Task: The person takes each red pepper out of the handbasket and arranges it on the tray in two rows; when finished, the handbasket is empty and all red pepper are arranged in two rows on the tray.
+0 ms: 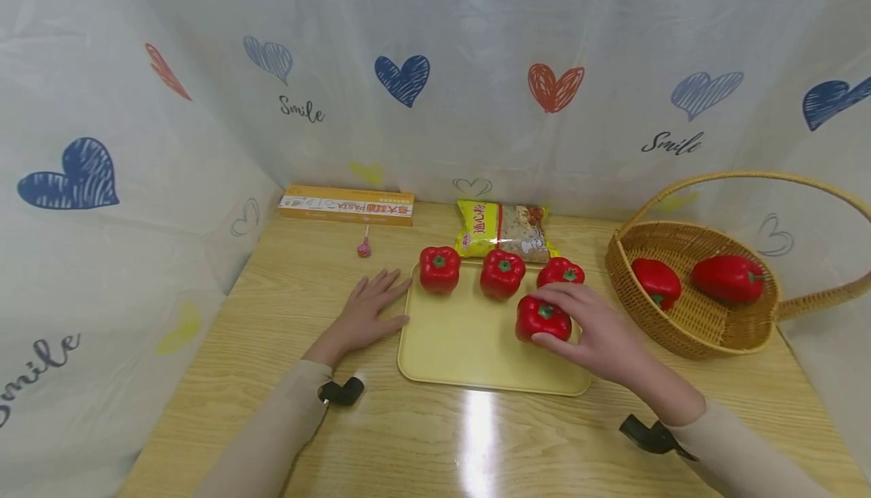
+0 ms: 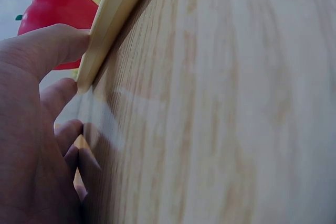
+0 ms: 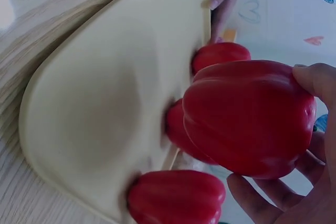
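My right hand (image 1: 599, 330) grips a red bell pepper (image 1: 542, 322) over the right part of a yellow tray (image 1: 463, 347). In the right wrist view this held pepper (image 3: 249, 119) hangs above the tray surface, with thumb and fingers around its stem end. Along the tray's far edge stand three more red peppers: one at left (image 1: 439, 271), one in the middle (image 1: 502, 274) and one at right (image 1: 559, 271), partly behind my right hand. My left hand (image 1: 364, 315) lies with spread fingers at the tray's left edge, thumb and index fingertips against the rim (image 2: 97, 43).
A wicker basket (image 1: 615, 267) with a tall handle stands at right, holding two red peppers (image 1: 728, 279). Behind the tray lie a yellow pasta bag (image 1: 503, 230) and an orange pasta box (image 1: 347, 205). A lollipop (image 1: 364, 247) lies before the box. A printed curtain (image 1: 476, 143) closes the back.
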### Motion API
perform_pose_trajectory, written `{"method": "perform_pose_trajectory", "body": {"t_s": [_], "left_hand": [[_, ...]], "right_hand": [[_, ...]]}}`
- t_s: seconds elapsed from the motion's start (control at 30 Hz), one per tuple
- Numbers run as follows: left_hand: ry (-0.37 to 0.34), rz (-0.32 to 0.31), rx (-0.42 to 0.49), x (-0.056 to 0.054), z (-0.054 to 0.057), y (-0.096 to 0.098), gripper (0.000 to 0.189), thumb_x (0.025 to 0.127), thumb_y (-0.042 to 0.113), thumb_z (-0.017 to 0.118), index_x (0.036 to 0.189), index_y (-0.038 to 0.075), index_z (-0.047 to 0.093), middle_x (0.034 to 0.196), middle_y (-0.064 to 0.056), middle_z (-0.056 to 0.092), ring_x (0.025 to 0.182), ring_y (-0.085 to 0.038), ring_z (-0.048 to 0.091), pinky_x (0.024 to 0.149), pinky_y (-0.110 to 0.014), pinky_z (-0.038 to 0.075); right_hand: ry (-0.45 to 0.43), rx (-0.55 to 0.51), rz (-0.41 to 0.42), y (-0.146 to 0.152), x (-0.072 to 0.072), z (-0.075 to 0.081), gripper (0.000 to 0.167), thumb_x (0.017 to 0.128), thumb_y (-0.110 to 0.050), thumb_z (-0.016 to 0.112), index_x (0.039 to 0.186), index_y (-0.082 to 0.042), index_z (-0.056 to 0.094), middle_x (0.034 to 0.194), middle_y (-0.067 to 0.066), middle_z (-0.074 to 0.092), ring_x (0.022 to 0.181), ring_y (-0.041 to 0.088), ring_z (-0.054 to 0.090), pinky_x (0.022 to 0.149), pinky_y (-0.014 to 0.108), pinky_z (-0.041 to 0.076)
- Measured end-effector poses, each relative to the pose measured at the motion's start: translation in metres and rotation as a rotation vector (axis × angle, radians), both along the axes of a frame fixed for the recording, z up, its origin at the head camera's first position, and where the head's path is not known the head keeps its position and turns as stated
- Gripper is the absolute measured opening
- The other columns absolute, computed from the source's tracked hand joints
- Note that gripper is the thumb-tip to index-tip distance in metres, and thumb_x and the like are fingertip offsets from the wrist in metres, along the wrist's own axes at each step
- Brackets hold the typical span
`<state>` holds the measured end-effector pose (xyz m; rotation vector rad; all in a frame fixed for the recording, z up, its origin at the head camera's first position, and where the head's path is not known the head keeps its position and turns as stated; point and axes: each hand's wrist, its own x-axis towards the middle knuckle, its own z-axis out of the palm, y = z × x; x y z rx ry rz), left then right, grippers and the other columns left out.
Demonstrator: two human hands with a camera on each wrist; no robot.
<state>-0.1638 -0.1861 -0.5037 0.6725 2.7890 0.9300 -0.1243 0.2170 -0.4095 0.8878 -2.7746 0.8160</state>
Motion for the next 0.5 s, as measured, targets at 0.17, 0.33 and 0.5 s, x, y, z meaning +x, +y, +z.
{"method": "perform_pose_trajectory", "body": {"t_s": [0.17,0.33,0.5], "left_hand": [[-0.006,0.003,0.001,0.000,-0.001,0.000,0.071,0.097,0.043,0.064,0.158,0.017,0.039,0.167,-0.012,0.025,0.156,-0.033,0.012,0.124,-0.054,-0.004],[-0.009,0.007,-0.019,-0.001,-0.003,0.000,0.070,0.098,0.044,0.062,0.159,0.019,0.038,0.167,-0.010,0.025,0.156,-0.032,0.012,0.124,-0.052,-0.005],[-0.003,0.008,-0.028,-0.002,-0.005,-0.001,0.070,0.098,0.043,0.062,0.158,0.018,0.038,0.167,-0.011,0.025,0.156,-0.032,0.013,0.125,-0.052,-0.004]], "right_hand": [[-0.033,-0.003,0.027,-0.015,-0.001,-0.002,0.056,0.083,-0.037,0.085,0.132,-0.018,0.067,0.135,0.006,0.061,0.128,0.030,0.054,0.097,0.056,0.053],[-0.045,-0.003,0.045,-0.027,-0.003,-0.006,0.056,0.083,-0.038,0.084,0.133,-0.020,0.066,0.134,0.002,0.061,0.126,0.024,0.054,0.098,0.051,0.054],[-0.052,-0.003,0.063,-0.038,-0.005,-0.010,0.055,0.084,-0.037,0.084,0.133,-0.019,0.066,0.135,0.002,0.061,0.126,0.025,0.054,0.098,0.051,0.053]]}}
